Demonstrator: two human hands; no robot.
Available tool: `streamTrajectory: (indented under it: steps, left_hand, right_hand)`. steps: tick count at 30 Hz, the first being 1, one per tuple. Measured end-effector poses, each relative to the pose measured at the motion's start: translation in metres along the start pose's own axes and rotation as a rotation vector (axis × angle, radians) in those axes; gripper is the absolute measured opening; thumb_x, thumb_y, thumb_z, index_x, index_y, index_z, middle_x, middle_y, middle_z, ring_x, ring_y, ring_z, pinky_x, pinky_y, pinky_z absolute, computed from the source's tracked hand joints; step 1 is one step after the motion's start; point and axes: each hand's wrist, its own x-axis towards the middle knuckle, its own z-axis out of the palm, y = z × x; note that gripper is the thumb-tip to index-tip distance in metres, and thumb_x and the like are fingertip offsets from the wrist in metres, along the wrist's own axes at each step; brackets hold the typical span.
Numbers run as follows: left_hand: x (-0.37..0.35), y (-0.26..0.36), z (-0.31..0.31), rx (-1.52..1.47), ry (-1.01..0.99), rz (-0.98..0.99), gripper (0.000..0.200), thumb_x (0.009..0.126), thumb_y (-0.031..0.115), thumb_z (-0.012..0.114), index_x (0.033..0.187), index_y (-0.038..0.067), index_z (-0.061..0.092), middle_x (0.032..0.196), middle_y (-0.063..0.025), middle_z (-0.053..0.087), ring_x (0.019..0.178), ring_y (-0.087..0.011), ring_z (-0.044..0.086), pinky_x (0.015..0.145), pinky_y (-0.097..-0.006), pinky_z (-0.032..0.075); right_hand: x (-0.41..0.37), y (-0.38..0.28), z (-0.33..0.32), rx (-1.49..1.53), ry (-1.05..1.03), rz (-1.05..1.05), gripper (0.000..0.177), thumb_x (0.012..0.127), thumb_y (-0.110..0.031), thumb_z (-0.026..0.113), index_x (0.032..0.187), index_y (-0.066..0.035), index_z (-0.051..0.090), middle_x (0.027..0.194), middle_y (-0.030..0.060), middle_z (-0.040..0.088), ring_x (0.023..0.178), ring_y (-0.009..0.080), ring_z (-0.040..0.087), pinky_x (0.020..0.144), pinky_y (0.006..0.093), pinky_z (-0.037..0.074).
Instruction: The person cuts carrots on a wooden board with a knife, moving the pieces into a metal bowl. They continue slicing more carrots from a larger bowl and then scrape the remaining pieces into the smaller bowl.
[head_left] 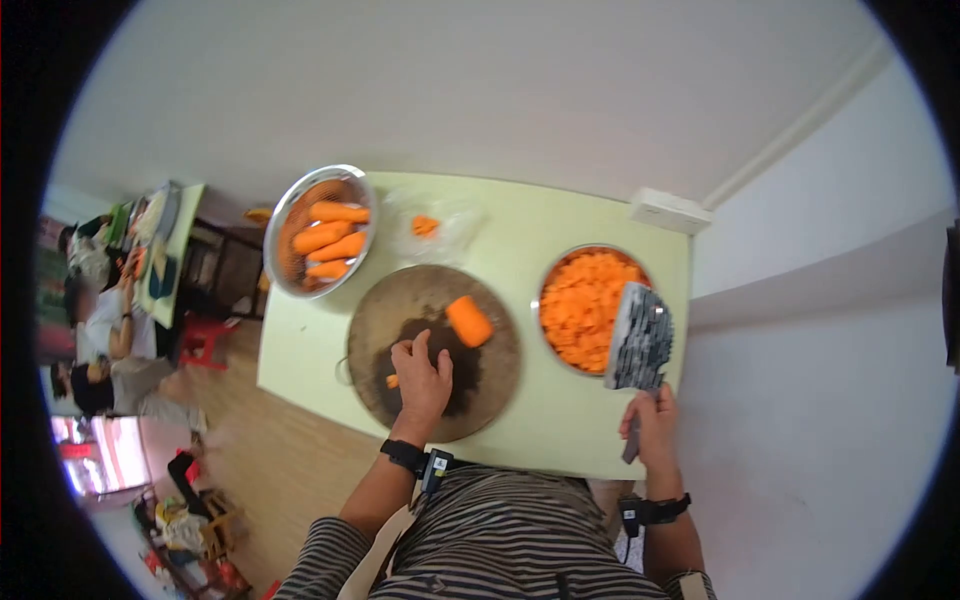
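Note:
My right hand (655, 430) grips the handle of a cleaver (640, 338), whose broad blade points away from me over the right rim of a metal bowl (537, 325). Diced carrot (585, 310) fills that bowl. Above a round cutting board (490, 400), my left hand (424, 382) has its fingers bent and apart, with nothing visible in them. A small carrot piece (392, 381) lies beside it on the board. Farther up the board is a thick cut chunk of carrot (469, 321). A dark wet patch marks the board's middle.
A metal colander (290, 210) at the table's back left holds several whole carrots (325, 238). Beside it, a clear plastic bag (450, 225) has orange scraps on it. A white box (668, 211) sits at the back right corner. Other people work at a table (180, 250) far left, near a red stool (205, 340).

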Motion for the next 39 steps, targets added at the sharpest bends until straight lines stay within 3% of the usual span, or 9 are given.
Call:
streamTrajectory:
  steps: [6, 12, 15, 22, 25, 28, 30, 33, 39]
  left_hand:
    - [-0.034, -0.103, -0.034, -0.015, -0.098, -0.344, 0.054, 0.083, 0.020, 0.081, 0.123, -0.003, 0.053, 0.118, -0.0296, 0.048, 0.103, -0.0455, 0.055, 0.091, -0.0493, 0.047]
    - [-0.019, -0.102, -0.043, -0.034, -0.277, -0.201, 0.026, 0.082, 0.013, 0.077, 0.102, 0.002, 0.064, 0.097, -0.0216, 0.059, 0.094, -0.0428, 0.061, 0.083, -0.0489, 0.050]
    - [-0.014, -0.112, -0.036, -0.078, -0.336, -0.118, 0.018, 0.083, 0.007, 0.070, 0.098, 0.005, 0.060, 0.101, -0.0256, 0.058, 0.092, -0.0468, 0.062, 0.080, -0.0518, 0.052]
    - [-0.004, -0.094, -0.029, -0.037, -0.412, 0.198, 0.015, 0.082, 0.006, 0.068, 0.090, 0.003, 0.056, 0.090, -0.0194, 0.063, 0.085, -0.0465, 0.063, 0.073, -0.0503, 0.054]
    - [0.002, -0.066, -0.025, -0.206, -0.516, 0.119, 0.014, 0.084, 0.007, 0.069, 0.091, 0.003, 0.057, 0.082, -0.0169, 0.065, 0.078, -0.0407, 0.066, 0.071, -0.0466, 0.055]
    - [0.006, -0.042, 0.000, -0.336, -0.616, 0.091, 0.013, 0.088, 0.010, 0.069, 0.091, 0.003, 0.059, 0.077, -0.0115, 0.067, 0.069, -0.0269, 0.067, 0.064, -0.0384, 0.054]
    - [0.012, -0.025, 0.021, -0.705, -0.796, -0.143, 0.014, 0.090, 0.013, 0.070, 0.094, 0.003, 0.062, 0.080, -0.0052, 0.068, 0.066, -0.0130, 0.063, 0.058, -0.0277, 0.050]
    - [0.020, 0.024, 0.022, -0.864, -0.909, -0.248, 0.010, 0.094, 0.011, 0.066, 0.100, 0.004, 0.062, 0.087, -0.0021, 0.070, 0.066, -0.0078, 0.061, 0.058, -0.0214, 0.047]
    - [0.024, 0.073, 0.039, -1.067, -1.015, -0.258, 0.023, 0.095, 0.005, 0.064, 0.117, 0.003, 0.064, 0.096, -0.0044, 0.073, 0.067, -0.0089, 0.063, 0.055, -0.0212, 0.046]
  right_hand:
    - [-0.015, 0.002, 0.047, -0.019, -0.095, -0.010, 0.012, 0.099, -0.010, 0.053, 0.091, -0.007, 0.044, 0.066, 0.0059, 0.057, 0.049, 0.0133, 0.057, 0.043, 0.0271, 0.048]
    - [-0.029, 0.007, 0.084, -0.077, -0.141, -0.020, 0.013, 0.098, -0.012, 0.054, 0.092, -0.008, 0.043, 0.065, 0.0057, 0.056, 0.047, 0.0136, 0.056, 0.041, 0.0269, 0.047]
    - [-0.040, 0.008, 0.085, -0.096, -0.108, -0.020, 0.013, 0.098, -0.011, 0.054, 0.091, -0.008, 0.043, 0.065, 0.0057, 0.057, 0.048, 0.0132, 0.056, 0.042, 0.0269, 0.047]
    - [-0.068, 0.019, 0.062, -0.029, 0.055, -0.020, 0.014, 0.098, -0.012, 0.055, 0.091, -0.007, 0.043, 0.066, 0.0060, 0.057, 0.048, 0.0138, 0.056, 0.042, 0.0273, 0.047]
    - [-0.082, 0.031, 0.043, 0.011, 0.131, -0.038, 0.015, 0.099, -0.014, 0.054, 0.091, -0.008, 0.043, 0.065, 0.0058, 0.056, 0.048, 0.0141, 0.056, 0.042, 0.0272, 0.047]
    - [-0.096, 0.045, 0.023, 0.057, 0.201, -0.063, 0.014, 0.099, -0.014, 0.054, 0.091, -0.009, 0.045, 0.066, 0.0057, 0.057, 0.048, 0.0143, 0.056, 0.041, 0.0272, 0.047]
    - [-0.104, 0.053, 0.014, 0.081, 0.244, -0.066, 0.013, 0.099, -0.015, 0.054, 0.092, -0.009, 0.046, 0.066, 0.0057, 0.057, 0.048, 0.0143, 0.056, 0.041, 0.0272, 0.047]
    - [-0.119, 0.061, 0.003, 0.144, 0.320, -0.059, 0.012, 0.099, -0.015, 0.055, 0.093, -0.009, 0.047, 0.066, 0.0058, 0.058, 0.048, 0.0144, 0.056, 0.041, 0.0273, 0.046]
    - [-0.137, 0.075, -0.016, 0.222, 0.390, -0.079, 0.012, 0.099, -0.015, 0.056, 0.094, -0.009, 0.047, 0.066, 0.0059, 0.058, 0.047, 0.0149, 0.056, 0.041, 0.0277, 0.046]
